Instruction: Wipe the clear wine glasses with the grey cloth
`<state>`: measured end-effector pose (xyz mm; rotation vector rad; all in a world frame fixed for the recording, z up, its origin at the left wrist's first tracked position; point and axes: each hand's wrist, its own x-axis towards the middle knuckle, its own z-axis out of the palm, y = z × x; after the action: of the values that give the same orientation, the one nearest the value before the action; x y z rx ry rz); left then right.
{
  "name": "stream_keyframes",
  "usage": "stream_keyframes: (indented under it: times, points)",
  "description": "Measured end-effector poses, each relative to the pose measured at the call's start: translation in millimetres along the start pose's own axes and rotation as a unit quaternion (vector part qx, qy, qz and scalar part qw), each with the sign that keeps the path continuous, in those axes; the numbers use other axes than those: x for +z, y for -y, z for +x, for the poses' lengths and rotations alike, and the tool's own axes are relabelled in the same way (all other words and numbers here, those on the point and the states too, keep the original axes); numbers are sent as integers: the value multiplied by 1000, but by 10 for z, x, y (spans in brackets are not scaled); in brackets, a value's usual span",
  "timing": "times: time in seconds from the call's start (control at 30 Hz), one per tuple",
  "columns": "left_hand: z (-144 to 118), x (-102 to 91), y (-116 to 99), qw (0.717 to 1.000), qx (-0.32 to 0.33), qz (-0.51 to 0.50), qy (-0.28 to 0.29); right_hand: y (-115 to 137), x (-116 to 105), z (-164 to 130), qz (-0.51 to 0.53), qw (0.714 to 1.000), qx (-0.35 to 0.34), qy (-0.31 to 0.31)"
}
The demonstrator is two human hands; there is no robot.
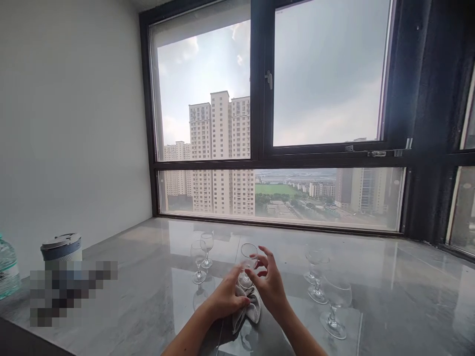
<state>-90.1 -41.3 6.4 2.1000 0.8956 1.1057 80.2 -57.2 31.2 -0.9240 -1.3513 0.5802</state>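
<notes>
At the far left edge, a water bottle (7, 267) stands on the worktop (389, 296), with a lidded white container (61, 247) just to its right; a blurred patch below them cannot be identified. Further right, two small stemmed glasses stand upright near each other: the front glass (198, 262) and the rear glass (207, 248). A third item, lying or reflected on the glossy surface just below them, cannot be told apart with certainty. At centre, the left hand (224, 299) is closed around a grey cloth (249, 309), gripping it at the base of a held wine glass (248, 264). The held wine glass is upright, raised just above the worktop, between the two hands, with its foot wrapped in the cloth. The right hand (270, 287) is partly open: thumb and fingers are spread and curved around the bowl and stem, with the fingertips touching the glass. To the right of the hands, three more stemmed glasses stand upright in a loose group: a far glass (313, 264), a middle glass (317, 289) and a larger near glass (336, 309). Behind the worktop, a dark-framed window (261, 148) shows tall buildings.
</notes>
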Motion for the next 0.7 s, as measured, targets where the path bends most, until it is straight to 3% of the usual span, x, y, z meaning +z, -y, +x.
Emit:
stream_keyframes:
  times: [0.1,0.2,0.3,0.4,0.47,0.53,0.7]
  points:
    - [5,-31,-20,999,-34,18,5,-63,-80,60,-15,998,22,-63]
    - [19,-88,-70,995,-7,84,-55,-134,-196,115,-36,991,56,-113]
    - [22,-186,-121,962,61,197,-177,-201,-294,147,-71,982,100,-146]
    - [11,-317,-131,881,71,286,-370,-263,-348,162,-124,970,122,-168]
    - [9,-399,-118,822,44,303,-480,-297,-366,171,-141,967,125,-174]
    - [20,-464,-100,790,4,290,-540,-318,-377,180,-143,966,124,-178]
    - [94,-546,36,780,-163,197,-571,-334,-398,207,-118,967,128,-184]
